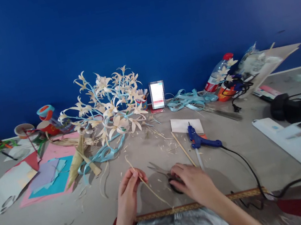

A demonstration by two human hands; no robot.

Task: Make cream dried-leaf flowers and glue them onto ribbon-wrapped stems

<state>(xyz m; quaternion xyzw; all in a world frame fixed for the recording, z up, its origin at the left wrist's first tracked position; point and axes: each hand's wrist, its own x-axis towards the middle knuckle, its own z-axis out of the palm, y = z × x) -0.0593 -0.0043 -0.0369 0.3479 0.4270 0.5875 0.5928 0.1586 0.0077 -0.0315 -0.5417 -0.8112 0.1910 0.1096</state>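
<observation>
Between the thumb and fingers of my left hand [131,185] is a thin pale strip [156,195], slanting from upper left down to the table's front edge. My right hand [191,181] lies over the dark handles of a pair of scissors [160,170], its fingers curled at them and the open blades pointing up and left. A thin wooden stick [184,149] and a blue glue gun [199,140] lie beyond my right hand. Part of the scissors' handles is hidden under the fingers.
Pale flowers on blue stems [111,107] stand at the back. Coloured paper [48,177] and dried husks [75,166] lie left. Blue ribbon [186,100], a bottle [216,73] and a white power strip [293,145] are on the right. The glue gun's black cord [248,165] runs to the front edge.
</observation>
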